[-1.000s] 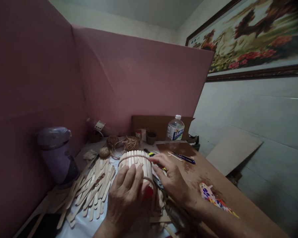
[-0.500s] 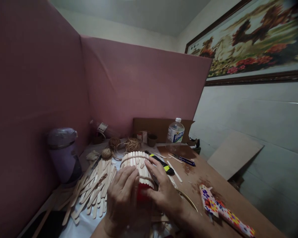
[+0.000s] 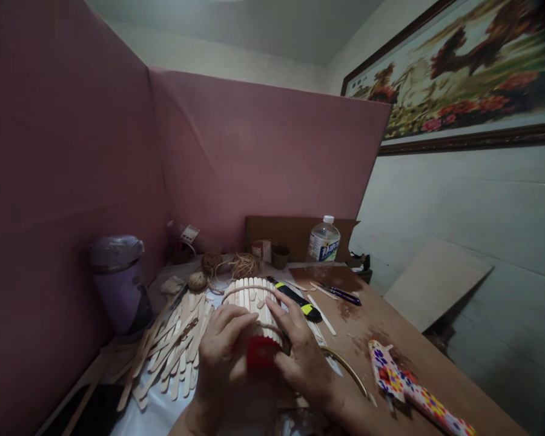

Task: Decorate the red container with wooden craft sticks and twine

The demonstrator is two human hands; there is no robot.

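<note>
A cylinder covered with wooden craft sticks (image 3: 251,294) lies tilted, its red end (image 3: 261,351) facing me. Cord runs round it near both ends, and small wooden pieces sit on its upper side. My left hand (image 3: 227,342) grips its left side, the fingers bent over the top. On the other side my right hand (image 3: 300,351) is wrapped round it, fingers along the sticks and thumb by the red end. Just past my right fingers lies a black and yellow utility knife (image 3: 300,301). The cylinder's underside is hidden.
Loose craft sticks (image 3: 177,345) are heaped at left, near a lilac lidded container (image 3: 120,290). Balls of twine (image 3: 244,264) and a clear bottle (image 3: 323,242) stand behind. A flower-patterned glue gun (image 3: 393,375), blue-handled pliers (image 3: 345,295) and a ring (image 3: 349,366) lie at right.
My left fingers have shifted slightly and bent more on the cylinder, showing more of its red end. My right hand keeps its place. The whole view has moved a little.
</note>
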